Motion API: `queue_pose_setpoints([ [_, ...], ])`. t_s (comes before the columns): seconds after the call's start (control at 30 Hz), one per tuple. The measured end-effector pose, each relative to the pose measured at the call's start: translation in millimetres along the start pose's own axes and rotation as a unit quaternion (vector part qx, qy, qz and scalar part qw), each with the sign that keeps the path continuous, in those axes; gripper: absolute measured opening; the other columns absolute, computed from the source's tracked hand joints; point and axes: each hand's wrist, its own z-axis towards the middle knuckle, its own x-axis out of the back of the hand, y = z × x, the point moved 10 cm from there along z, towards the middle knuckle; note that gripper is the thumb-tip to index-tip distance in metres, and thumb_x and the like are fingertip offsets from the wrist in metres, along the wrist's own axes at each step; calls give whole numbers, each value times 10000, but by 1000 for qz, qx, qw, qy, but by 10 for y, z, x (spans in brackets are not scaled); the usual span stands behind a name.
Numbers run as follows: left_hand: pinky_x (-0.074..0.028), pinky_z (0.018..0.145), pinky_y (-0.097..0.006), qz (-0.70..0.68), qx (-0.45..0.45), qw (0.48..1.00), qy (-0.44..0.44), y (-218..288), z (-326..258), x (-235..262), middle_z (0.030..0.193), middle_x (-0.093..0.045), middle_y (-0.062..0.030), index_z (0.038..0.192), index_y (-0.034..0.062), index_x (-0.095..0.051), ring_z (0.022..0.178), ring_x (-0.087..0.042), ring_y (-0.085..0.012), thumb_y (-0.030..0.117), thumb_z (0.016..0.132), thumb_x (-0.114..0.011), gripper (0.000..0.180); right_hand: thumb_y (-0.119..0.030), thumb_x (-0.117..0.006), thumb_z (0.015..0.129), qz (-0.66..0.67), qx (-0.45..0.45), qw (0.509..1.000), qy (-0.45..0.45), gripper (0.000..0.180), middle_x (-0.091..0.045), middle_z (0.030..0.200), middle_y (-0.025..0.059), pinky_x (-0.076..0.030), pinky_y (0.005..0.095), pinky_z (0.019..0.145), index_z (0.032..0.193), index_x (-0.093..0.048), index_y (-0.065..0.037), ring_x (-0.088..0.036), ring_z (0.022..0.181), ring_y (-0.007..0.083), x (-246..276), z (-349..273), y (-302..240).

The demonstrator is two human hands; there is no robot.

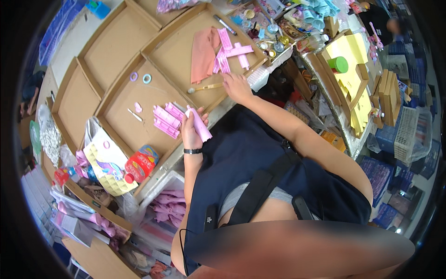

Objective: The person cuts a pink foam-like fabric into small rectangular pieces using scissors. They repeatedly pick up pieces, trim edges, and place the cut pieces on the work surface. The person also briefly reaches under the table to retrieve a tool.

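Observation:
My left hand [191, 134] grips a pink moulded part [200, 124] in front of my body, fingers wrapped round it. Close beside it, several similar pink parts [167, 120] lie in a cardboard tray [116, 104]. My right hand [238, 88] is over the neighbouring tray compartment, its fingertips closed on the end of a brush [209, 87] with a wooden handle. The brush's pale head points left. Beyond it are an orange cloth [203, 56] and a crossed pile of pink parts [228, 52].
A black pen [225, 25] lies in the far compartment. The near one holds a purple ring [134, 76], a blue ring [147, 78] and a thin white tool [135, 115]. A red bottle [141, 163] lies at its front edge. Small jars [278, 47] crowd the right.

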Motion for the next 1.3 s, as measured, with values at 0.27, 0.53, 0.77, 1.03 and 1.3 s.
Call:
queue_pose_setpoints([
  [0.27, -519, 613, -298, -64, -23, 997, 21, -165, -69, 223, 1058, -575, -160, 1139, 74, -388, 792, -619, -230, 225, 922, -466, 276, -172, -516, 813, -57, 17, 998, 21, 314, -537, 1044, 88, -352, 418, 848, 1119, -530, -103, -492, 995, 275, -118, 12, -20],
  [0.53, -488, 582, -255, -21, -36, 999, 23, -413, -185, 28, 1054, -565, -142, 1286, 95, -322, 766, -618, -188, 210, 925, -462, 404, -149, -562, 805, 72, 36, 997, 7, 306, -463, 1168, 150, -331, 429, 924, 1106, -547, -98, -433, 1067, 332, 70, -94, -61],
  [0.77, -412, 623, -192, 70, -26, 997, 7, -874, -227, -313, 965, -587, -32, 1218, 86, -481, 752, -537, -84, 149, 861, -576, 375, -90, -587, 781, 101, 41, 990, -94, 255, -508, 1116, 128, -400, 380, 884, 1035, -567, -75, -475, 1043, 320, 391, -1221, 804],
  [1.03, -378, 621, -165, 181, 42, 983, -4, -1872, -304, -853, 928, -562, 23, 1212, 81, -516, 730, -481, -40, 124, 878, -543, 338, -139, -558, 819, 122, -427, 895, 52, 224, -614, 924, 186, -441, 344, 817, 979, -603, 10, -581, 883, 306, 510, -2653, 4440],
  [1.3, -387, 659, -178, 229, 124, 963, 63, -2580, -257, -735, 1003, -554, -12, 1251, 61, -471, 761, -490, -54, 148, 912, -486, 350, -292, -479, 851, -97, -574, 811, 56, 344, -609, 977, 225, -452, 399, 766, 964, -565, 21, -589, 890, 340, -93, -2685, 6135],
])
